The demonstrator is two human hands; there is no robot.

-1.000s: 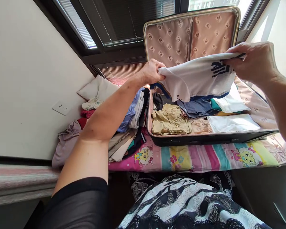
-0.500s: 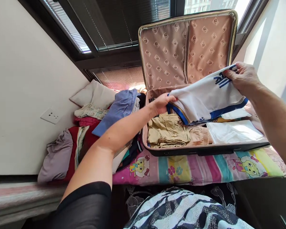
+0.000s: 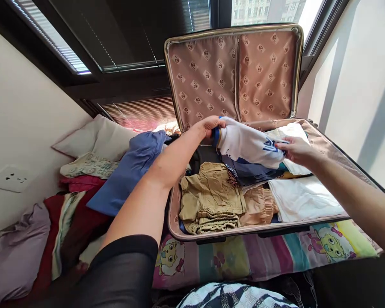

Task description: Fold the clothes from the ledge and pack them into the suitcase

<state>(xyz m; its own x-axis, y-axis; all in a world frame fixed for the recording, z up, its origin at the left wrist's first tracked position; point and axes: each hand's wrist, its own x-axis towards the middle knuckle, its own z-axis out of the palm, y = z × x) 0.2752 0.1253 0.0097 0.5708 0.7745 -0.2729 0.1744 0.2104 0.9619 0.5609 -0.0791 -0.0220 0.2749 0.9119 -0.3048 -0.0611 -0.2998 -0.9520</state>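
Observation:
A white garment with blue trim and blue lettering [image 3: 247, 143], its kind not clear, is stretched between my hands over the open suitcase [image 3: 176, 222]. My left hand [image 3: 213, 124] grips its left end, fingers closed. At the right end, my right hand [image 3: 293, 149] pinches the cloth near the lettering. Beneath it a dark navy garment [image 3: 253, 171] lies folded. Khaki trousers or shorts [image 3: 211, 196], folded, fill the suitcase's near left corner. Beside them are a tan garment with a gathered waistband [image 3: 261, 205] and folded white cloth [image 3: 304, 199].
The suitcase lid [image 3: 234, 77] stands upright against the window. Left of the suitcase lie a blue garment [image 3: 128, 171], a pale pillow [image 3: 99, 137] and heaped clothes [image 3: 22, 252]. A cartoon-print mat [image 3: 253, 256] runs under the suitcase. Walls close in on both sides.
The white garment has come down and inward, now folded smaller and lower over the suitcase. My right hand has moved left and down, closer to my left hand. The view has shifted.

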